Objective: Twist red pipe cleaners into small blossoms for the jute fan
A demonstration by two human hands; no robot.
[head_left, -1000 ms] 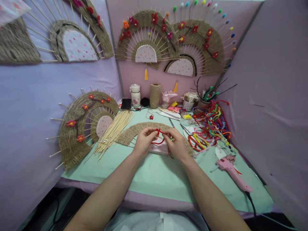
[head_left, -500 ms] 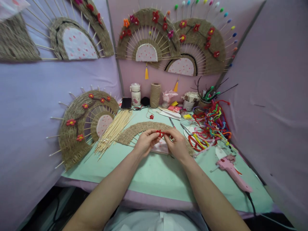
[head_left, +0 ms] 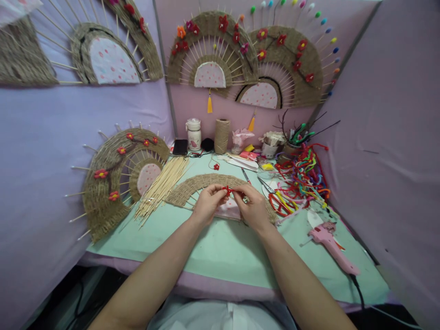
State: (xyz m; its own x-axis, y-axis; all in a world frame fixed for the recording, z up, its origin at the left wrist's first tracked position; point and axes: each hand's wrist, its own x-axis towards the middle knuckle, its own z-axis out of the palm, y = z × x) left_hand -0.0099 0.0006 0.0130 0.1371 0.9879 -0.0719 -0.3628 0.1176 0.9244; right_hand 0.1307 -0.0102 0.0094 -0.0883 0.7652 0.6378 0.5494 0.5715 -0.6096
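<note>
Between my hands is a small red pipe cleaner (head_left: 227, 189), bent into a partly formed flower shape. My left hand (head_left: 209, 201) pinches one side of it between thumb and fingers. On the other side, my right hand (head_left: 252, 204) pinches its end, fingertips close to the left ones. Below both hands lies a woven twine fan (head_left: 192, 185) with thin stick ribs and a pale spotted half-round centre (head_left: 228, 211), partly covered by my hands. A finished red flower (head_left: 216, 167) rests on the green tabletop behind the fan.
Wooden sticks (head_left: 161, 188) lie left of the fan. To the right are red-handled scissors (head_left: 277, 204), a pile of coloured pipe cleaners (head_left: 305, 176) and a pink glue gun (head_left: 333, 247) with a cord. A twine spool (head_left: 222, 136) and a white jar (head_left: 194, 134) stand at the back.
Almost nothing differs. Both hands keep their pinch on the red pipe cleaner, with only a very slight shift of the fingers and the view.
</note>
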